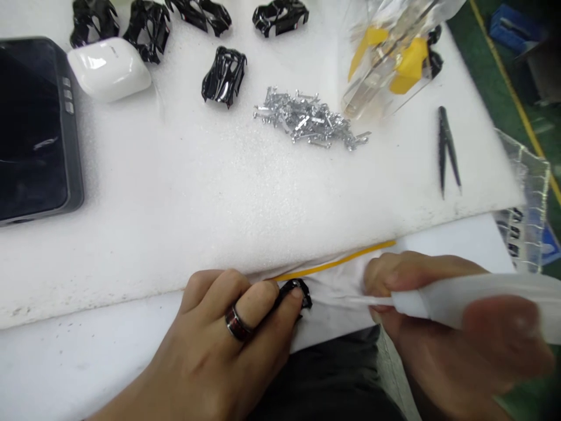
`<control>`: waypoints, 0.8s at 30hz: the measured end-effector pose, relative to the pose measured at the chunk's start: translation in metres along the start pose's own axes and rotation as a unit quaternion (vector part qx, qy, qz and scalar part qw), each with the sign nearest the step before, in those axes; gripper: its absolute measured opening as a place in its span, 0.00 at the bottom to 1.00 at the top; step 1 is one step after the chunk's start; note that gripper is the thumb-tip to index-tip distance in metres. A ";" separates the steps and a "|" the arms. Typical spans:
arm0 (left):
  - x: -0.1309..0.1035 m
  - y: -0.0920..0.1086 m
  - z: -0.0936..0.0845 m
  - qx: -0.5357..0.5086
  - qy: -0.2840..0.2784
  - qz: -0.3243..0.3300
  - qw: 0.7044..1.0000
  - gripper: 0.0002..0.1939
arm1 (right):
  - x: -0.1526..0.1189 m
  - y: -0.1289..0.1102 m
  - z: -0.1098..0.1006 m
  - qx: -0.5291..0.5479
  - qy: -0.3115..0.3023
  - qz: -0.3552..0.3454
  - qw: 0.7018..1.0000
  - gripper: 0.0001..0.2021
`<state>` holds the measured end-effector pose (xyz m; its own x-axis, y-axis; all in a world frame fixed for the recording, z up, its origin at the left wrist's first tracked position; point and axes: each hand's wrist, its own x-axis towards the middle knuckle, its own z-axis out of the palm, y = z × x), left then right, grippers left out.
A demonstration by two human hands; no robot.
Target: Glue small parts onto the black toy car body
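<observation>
From where I stand, the left hand (236, 333) grips a small black car shell (305, 297) just beside the near edge of the white foam sheet (197, 193). The right hand (456, 351) is closed round a translucent squeeze bottle (442, 292), its thin nozzle pointing toward the shell but apart from it. On the foam sit 5 more black shells (224, 76), a heap of silvery metal pieces (307, 120) and black tweezers (442, 146).

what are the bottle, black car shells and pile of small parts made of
Bottle: probably plastic, milky and smooth, with a dull sheen. Black car shells: plastic or painted metal, glossy, with sharp highlights. Small parts: likely metal, silvery, with bright glints.
</observation>
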<state>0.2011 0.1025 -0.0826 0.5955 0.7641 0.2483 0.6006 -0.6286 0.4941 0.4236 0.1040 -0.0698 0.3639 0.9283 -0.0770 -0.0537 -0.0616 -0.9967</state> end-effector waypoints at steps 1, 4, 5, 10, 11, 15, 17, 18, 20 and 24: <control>0.002 0.000 0.000 -0.001 0.009 0.008 1.000 0.16 | -0.001 0.000 -0.002 0.016 -0.001 -0.019 1.000 0.22; 0.007 -0.001 -0.001 0.003 0.037 0.021 0.999 0.13 | -0.003 -0.004 -0.011 0.033 0.039 -0.083 0.995 0.19; 0.008 -0.001 0.000 0.008 0.048 0.027 0.998 0.13 | -0.001 -0.007 -0.015 0.016 0.059 -0.099 0.993 0.16; 0.011 -0.008 0.009 0.043 0.115 0.070 0.990 0.11 | 0.058 -0.024 -0.035 -0.169 0.142 -0.236 0.946 0.20; 0.012 -0.008 0.010 0.048 0.123 0.073 0.989 0.11 | 0.079 -0.028 -0.037 -0.166 0.136 -0.265 0.940 0.25; 0.012 -0.008 0.011 0.042 0.131 0.072 0.988 0.11 | 0.165 -0.042 -0.040 -0.226 0.058 -0.229 0.945 0.20; 0.011 -0.007 0.010 0.031 0.126 0.068 0.989 0.10 | 0.197 -0.045 -0.036 -0.242 0.034 -0.210 0.947 0.20; 0.011 -0.006 0.009 0.026 0.122 0.065 0.990 0.10 | 0.209 -0.046 -0.034 -0.253 0.030 -0.202 0.946 0.21; 0.011 -0.006 0.008 0.023 0.112 0.061 0.992 0.10 | 0.224 -0.047 -0.029 -0.283 0.022 -0.183 0.941 0.19; 0.012 -0.005 0.007 0.024 0.110 0.061 0.992 0.10 | 0.225 -0.049 -0.026 -0.332 0.009 -0.166 0.928 0.17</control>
<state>0.2089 0.1140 -0.0877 0.5377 0.6912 0.4828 0.5585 -0.7210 0.4102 0.5328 0.3066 -0.0396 0.2736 0.9307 0.2427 0.6476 0.0084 -0.7619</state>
